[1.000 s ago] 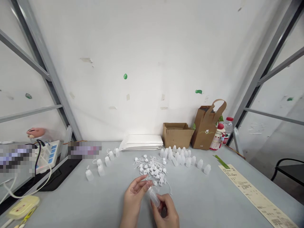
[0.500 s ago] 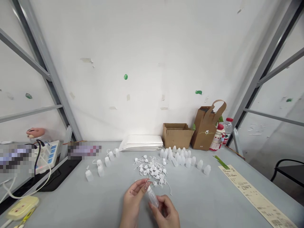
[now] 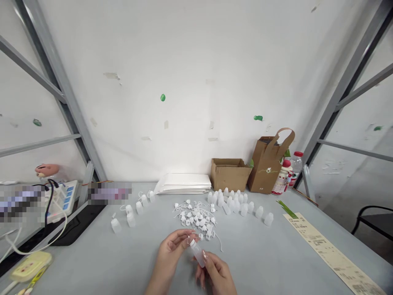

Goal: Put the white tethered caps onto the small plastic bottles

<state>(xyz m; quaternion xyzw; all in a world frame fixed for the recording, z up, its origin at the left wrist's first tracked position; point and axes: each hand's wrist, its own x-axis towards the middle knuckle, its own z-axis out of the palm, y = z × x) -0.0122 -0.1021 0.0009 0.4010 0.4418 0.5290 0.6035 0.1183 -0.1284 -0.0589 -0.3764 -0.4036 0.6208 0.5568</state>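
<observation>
Low in the middle of the view, my right hand (image 3: 216, 275) grips a small translucent plastic bottle (image 3: 198, 255), tilted with its neck up and to the left. My left hand (image 3: 172, 250) pinches a small white cap with its fingertips right at the bottle's neck. Just beyond the hands lies a pile of white caps with thin tethers (image 3: 196, 219). Several uncapped bottles (image 3: 238, 203) stand to the right of that pile, and a few finished bottles (image 3: 130, 213) stand to its left.
The grey table (image 3: 270, 254) carries a stack of white bags (image 3: 184, 184), a small cardboard box (image 3: 229, 174), a brown paper bag (image 3: 268, 164) and drink bottles (image 3: 290, 170) along the wall. A long paper slip (image 3: 328, 254) lies right; a power strip (image 3: 61, 198) and cables lie left.
Both hands shifted slightly while staying together. The left fingertips have closed in on the bottle's neck with the cap, and the right hand has turned so its fingers wrap the bottle from below.
</observation>
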